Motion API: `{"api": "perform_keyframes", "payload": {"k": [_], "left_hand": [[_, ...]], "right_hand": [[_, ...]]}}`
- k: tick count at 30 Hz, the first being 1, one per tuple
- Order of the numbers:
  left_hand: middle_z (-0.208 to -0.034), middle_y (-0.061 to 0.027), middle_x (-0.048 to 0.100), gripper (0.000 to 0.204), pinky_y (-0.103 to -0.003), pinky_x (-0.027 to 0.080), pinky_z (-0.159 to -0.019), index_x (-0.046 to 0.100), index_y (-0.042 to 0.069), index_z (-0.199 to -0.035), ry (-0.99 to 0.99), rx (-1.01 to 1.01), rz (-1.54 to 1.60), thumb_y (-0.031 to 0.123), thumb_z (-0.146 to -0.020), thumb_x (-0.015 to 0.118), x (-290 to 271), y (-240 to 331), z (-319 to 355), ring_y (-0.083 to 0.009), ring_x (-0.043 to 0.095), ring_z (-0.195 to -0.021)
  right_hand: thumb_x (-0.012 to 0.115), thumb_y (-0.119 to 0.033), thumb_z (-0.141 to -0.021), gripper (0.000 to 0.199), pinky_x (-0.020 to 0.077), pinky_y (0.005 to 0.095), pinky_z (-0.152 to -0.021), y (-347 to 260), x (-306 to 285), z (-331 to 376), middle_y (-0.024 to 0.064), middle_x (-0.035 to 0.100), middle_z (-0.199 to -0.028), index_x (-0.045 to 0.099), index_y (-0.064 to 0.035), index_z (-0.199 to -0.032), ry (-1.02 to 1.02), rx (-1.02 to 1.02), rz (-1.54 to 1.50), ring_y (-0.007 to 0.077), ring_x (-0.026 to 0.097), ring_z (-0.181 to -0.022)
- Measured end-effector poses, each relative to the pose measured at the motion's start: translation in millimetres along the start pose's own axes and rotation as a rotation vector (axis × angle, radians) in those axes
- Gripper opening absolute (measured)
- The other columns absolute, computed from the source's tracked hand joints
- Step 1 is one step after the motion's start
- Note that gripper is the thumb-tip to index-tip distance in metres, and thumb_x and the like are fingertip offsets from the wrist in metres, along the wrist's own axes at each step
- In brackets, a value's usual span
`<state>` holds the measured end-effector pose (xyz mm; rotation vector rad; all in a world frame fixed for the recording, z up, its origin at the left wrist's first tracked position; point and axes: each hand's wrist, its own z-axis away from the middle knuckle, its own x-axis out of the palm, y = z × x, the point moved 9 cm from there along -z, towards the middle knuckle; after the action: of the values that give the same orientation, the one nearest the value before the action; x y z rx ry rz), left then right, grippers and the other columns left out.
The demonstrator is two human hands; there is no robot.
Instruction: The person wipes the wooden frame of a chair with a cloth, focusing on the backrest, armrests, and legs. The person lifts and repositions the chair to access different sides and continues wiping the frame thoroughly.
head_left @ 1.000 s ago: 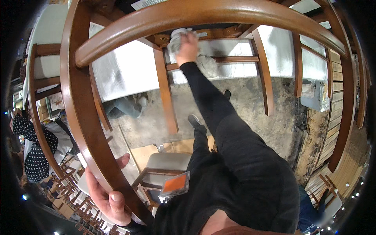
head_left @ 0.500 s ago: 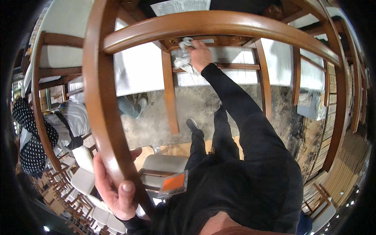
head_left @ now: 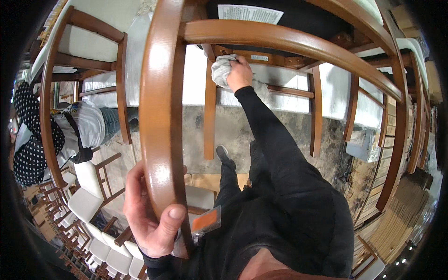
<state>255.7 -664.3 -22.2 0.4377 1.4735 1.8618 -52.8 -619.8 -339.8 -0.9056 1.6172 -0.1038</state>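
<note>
The left hand [head_left: 151, 217] is curled, holding the left post [head_left: 161, 116] of the brown wooden chair [head_left: 289, 37]; the right hand [head_left: 241, 76] clutches a bunched pale cloth [head_left: 221, 70] by the far rail [head_left: 274, 60] — a loose fold could snag there, or a slack left grip could let the chair tip

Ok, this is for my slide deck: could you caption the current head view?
Left fingers curl around a brown wooden post while right fingers hold a crumpled pale cloth.
</note>
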Motion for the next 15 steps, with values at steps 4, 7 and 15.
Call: {"api": "perform_keyframes", "payload": {"k": [4, 7, 15], "left_hand": [[-0.116, -0.0204, 0.063, 0.095, -0.037, 0.048, -0.096, 0.041, -0.011, -0.136, 0.014, -0.01, 0.055, 0.046, -0.073, 0.084, 0, -1, 0, -0.0278, 0.065, -0.107], [-0.118, -0.0211, 0.063, 0.098, -0.04, 0.048, -0.098, 0.039, -0.012, -0.138, 0.044, -0.023, 0.049, 0.046, -0.073, 0.084, 0, 0, 1, -0.0289, 0.065, -0.107], [-0.115, -0.0207, 0.065, 0.097, -0.038, 0.048, -0.098, 0.039, -0.01, -0.139, 0.0, -0.005, 0.022, 0.048, -0.075, 0.083, 0, 2, 2, -0.0281, 0.065, -0.109]], "right_hand": [[0.058, -0.011, -0.084, 0.016, 0.0476, 0.048, -0.083, -25, -9, -15, 0.0141, 0.06, -0.1, 0.063, -0.0072, -0.099, 0.091, -0.192, -0.06, 0.0362, 0.059, -0.096], [0.054, -0.011, -0.086, 0.016, 0.0481, 0.0488, -0.08, -18, -4, -26, 0.0125, 0.06, -0.1, 0.057, -0.0084, -0.101, 0.041, -0.122, 0.03, 0.0358, 0.06, -0.097], [0.059, -0.005, -0.08, 0.024, 0.049, 0.0499, -0.086, -16, -8, -25, 0.0137, 0.057, -0.106, 0.057, -0.0097, -0.103, 0.043, -0.12, -0.101, 0.0388, 0.056, -0.104]]}}
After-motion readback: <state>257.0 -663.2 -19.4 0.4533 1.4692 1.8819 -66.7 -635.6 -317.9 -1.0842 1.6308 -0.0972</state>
